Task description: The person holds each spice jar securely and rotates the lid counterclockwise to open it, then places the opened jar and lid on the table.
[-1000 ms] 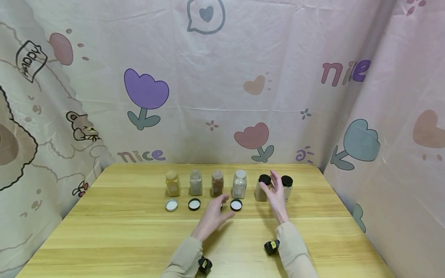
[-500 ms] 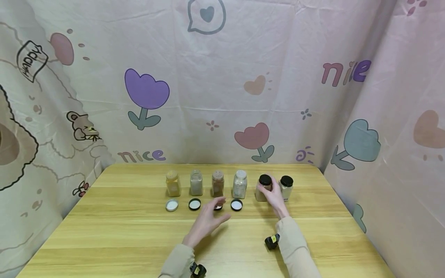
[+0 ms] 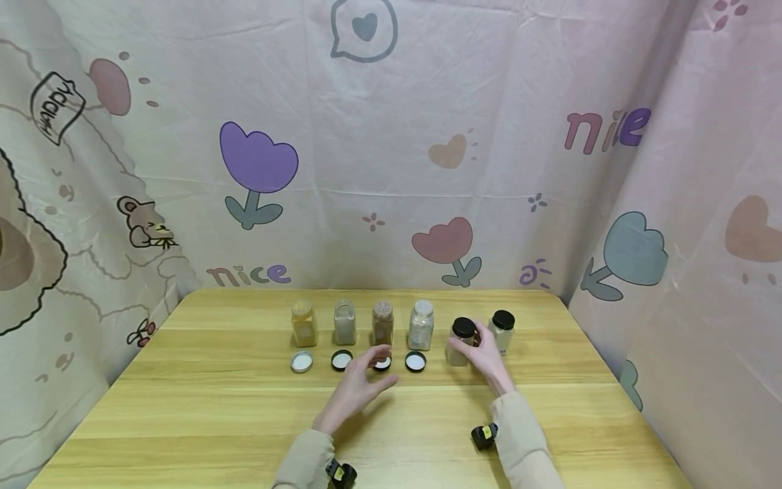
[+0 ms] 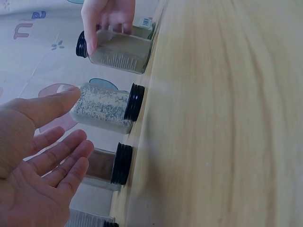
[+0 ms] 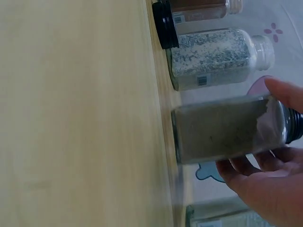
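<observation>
My right hand (image 3: 487, 354) grips a glass spice jar (image 5: 222, 131) of grey-brown powder by its upper part, thumb on one side and fingers on the other. The jar stands nearly upright with its black lid (image 3: 463, 327) on. My left hand (image 3: 354, 390) hovers over the table with fingers spread and nothing in them, partly covering a black lid (image 3: 382, 365) that lies before the brown-powder jar (image 3: 383, 324). In the left wrist view, its thumb overlaps the jar of speckled white-and-dark grains (image 4: 100, 103).
Left of the held jar, several uncapped jars stand in a row, including a yellow one (image 3: 303, 324) and a pale grey one (image 3: 345, 323). Upturned lids (image 3: 301, 361) lie before them. Another black-capped jar (image 3: 502, 331) stands at right. A printed curtain (image 3: 366, 170) hangs behind the table (image 3: 183, 407).
My right hand has come down around the jar, which has shifted toward me and slightly left out of the row. My left hand has drifted left and back toward me, uncovering part of the lid.
</observation>
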### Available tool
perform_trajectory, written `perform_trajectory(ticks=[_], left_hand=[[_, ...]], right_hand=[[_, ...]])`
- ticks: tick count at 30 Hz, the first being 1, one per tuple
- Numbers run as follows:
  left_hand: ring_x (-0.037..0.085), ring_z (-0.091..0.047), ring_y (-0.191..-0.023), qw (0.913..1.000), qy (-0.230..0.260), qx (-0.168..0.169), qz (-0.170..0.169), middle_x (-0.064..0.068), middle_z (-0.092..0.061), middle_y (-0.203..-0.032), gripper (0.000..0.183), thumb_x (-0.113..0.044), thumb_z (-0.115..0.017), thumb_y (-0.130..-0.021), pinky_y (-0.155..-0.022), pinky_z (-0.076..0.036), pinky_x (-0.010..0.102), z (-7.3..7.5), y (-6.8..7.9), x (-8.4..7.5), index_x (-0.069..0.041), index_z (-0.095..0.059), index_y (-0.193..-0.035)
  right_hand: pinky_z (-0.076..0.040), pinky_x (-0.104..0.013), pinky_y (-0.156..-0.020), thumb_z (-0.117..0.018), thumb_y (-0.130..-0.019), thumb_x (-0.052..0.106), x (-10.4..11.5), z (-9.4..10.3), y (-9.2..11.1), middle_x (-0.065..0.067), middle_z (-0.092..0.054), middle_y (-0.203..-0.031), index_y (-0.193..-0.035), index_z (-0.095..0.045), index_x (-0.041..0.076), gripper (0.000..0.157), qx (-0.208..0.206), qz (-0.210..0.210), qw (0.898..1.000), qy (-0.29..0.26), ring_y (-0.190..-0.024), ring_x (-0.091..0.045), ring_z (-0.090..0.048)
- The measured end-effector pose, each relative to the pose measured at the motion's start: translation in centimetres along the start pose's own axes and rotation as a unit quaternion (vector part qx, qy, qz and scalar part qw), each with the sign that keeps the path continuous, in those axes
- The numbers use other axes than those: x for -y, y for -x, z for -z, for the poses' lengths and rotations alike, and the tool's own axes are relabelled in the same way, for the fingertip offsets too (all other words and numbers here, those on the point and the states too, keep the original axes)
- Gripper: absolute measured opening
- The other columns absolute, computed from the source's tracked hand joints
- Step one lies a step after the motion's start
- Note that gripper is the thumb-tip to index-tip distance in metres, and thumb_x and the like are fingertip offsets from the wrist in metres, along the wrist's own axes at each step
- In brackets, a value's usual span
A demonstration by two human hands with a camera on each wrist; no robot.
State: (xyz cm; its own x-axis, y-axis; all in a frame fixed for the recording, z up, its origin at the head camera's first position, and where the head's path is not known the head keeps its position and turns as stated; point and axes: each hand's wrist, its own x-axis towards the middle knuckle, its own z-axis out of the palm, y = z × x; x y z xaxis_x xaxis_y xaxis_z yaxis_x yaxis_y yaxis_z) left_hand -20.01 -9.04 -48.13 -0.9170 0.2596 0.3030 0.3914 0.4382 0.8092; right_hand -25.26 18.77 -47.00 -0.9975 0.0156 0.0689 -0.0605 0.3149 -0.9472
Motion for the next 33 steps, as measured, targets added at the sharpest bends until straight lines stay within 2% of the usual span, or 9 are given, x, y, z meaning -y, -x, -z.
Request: perform_trajectory(ticks=[8,11,15,20,22,24,28,30,33], left_hand=[[0.032,-0.064,-0.121,0.9999,0.015,0.007,0.001,0.019,-0.066,-0.129,0.053,-0.014,-0.077,-0.089,-0.106,-0.052,0.053,0.4,0.1,0.0,0.000,-0.056,-0.135],[0.033,-0.063,-0.121,0.9998,0.018,0.009,0.000,0.020,-0.066,-0.130,0.054,-0.015,-0.076,-0.089,-0.107,-0.051,0.053,0.5,0.0,0.0,0.002,-0.055,-0.136],[0.035,-0.063,-0.122,0.9997,0.023,0.011,0.001,0.020,-0.066,-0.131,0.054,-0.015,-0.076,-0.090,-0.107,-0.050,0.053,0.6,0.1,0.0,0.001,-0.054,-0.137],[0.036,-0.062,-0.123,0.9996,0.025,0.009,0.005,0.020,-0.065,-0.132,0.055,-0.017,-0.076,-0.090,-0.108,-0.049,0.054,0.7,0.0,0.1,0.000,-0.054,-0.137],[0.037,-0.062,-0.123,0.9997,0.023,0.011,0.006,0.020,-0.065,-0.132,0.056,-0.019,-0.076,-0.090,-0.109,-0.049,0.055,0.7,0.0,0.2,-0.001,-0.054,-0.138],[0.037,-0.062,-0.123,0.9997,0.022,0.014,0.006,0.020,-0.065,-0.132,0.056,-0.021,-0.076,-0.090,-0.109,-0.049,0.055,0.7,0.0,0.2,-0.001,-0.054,-0.138],[0.036,-0.062,-0.123,0.9996,0.023,0.015,0.001,0.019,-0.065,-0.132,0.056,-0.022,-0.076,-0.090,-0.109,-0.049,0.055,0.8,0.1,0.2,-0.001,-0.054,-0.138],[0.034,-0.062,-0.123,0.9995,0.026,0.015,0.000,0.019,-0.065,-0.132,0.055,-0.020,-0.076,-0.090,-0.109,-0.050,0.053,0.8,0.1,0.1,-0.002,-0.054,-0.138],[0.032,-0.063,-0.123,0.9996,0.026,0.012,-0.001,0.017,-0.066,-0.132,0.054,-0.017,-0.076,-0.090,-0.109,-0.050,0.051,0.9,0.1,0.0,-0.002,-0.055,-0.138]], right_hand=[[-0.051,-0.045,-0.106,-0.082,-0.083,0.020,0.1,0.8,0.8,-0.018,-0.067,-0.126,-0.133,-0.056,0.003,0.059,0.035,0.020,0.998,0.046,-0.115,-0.028,-0.063],[-0.053,-0.046,-0.106,-0.083,-0.081,0.018,-0.1,1.3,1.0,-0.021,-0.066,-0.127,-0.133,-0.056,-0.001,0.062,0.071,0.052,0.995,0.055,-0.116,-0.031,-0.064],[-0.046,-0.057,-0.113,-0.083,-0.081,0.012,-0.5,2.1,1.2,-0.027,-0.061,-0.134,-0.137,-0.051,-0.006,0.066,0.141,0.093,0.984,0.058,-0.125,-0.041,-0.059],[-0.040,-0.061,-0.116,-0.081,-0.081,0.010,-0.7,2.6,1.3,-0.029,-0.058,-0.137,-0.140,-0.048,-0.008,0.070,0.201,0.115,0.971,0.058,-0.129,-0.044,-0.056],[-0.042,-0.055,-0.117,-0.081,-0.082,0.011,-0.7,2.6,1.3,-0.028,-0.059,-0.137,-0.140,-0.047,-0.008,0.071,0.217,0.117,0.967,0.064,-0.129,-0.043,-0.056],[-0.046,-0.042,-0.116,-0.082,-0.081,0.013,-0.5,2.5,1.3,-0.026,-0.061,-0.135,-0.139,-0.049,-0.007,0.069,0.233,0.117,0.963,0.064,-0.129,-0.040,-0.057],[-0.048,-0.018,-0.106,-0.084,-0.080,0.013,-0.1,2.2,1.3,-0.021,-0.066,-0.126,-0.131,-0.055,-0.005,0.061,0.259,0.136,0.954,0.065,-0.121,-0.024,-0.063],[-0.047,-0.014,-0.103,-0.084,-0.079,0.013,0.1,1.9,1.3,-0.018,-0.067,-0.121,-0.126,-0.057,-0.002,0.057,0.266,0.149,0.951,0.060,-0.114,-0.014,-0.064],[-0.048,-0.015,-0.101,-0.085,-0.078,0.013,0.5,1.4,1.3,-0.016,-0.068,-0.116,-0.121,-0.060,-0.001,0.052,0.272,0.165,0.946,0.057,-0.107,-0.004,-0.063]])
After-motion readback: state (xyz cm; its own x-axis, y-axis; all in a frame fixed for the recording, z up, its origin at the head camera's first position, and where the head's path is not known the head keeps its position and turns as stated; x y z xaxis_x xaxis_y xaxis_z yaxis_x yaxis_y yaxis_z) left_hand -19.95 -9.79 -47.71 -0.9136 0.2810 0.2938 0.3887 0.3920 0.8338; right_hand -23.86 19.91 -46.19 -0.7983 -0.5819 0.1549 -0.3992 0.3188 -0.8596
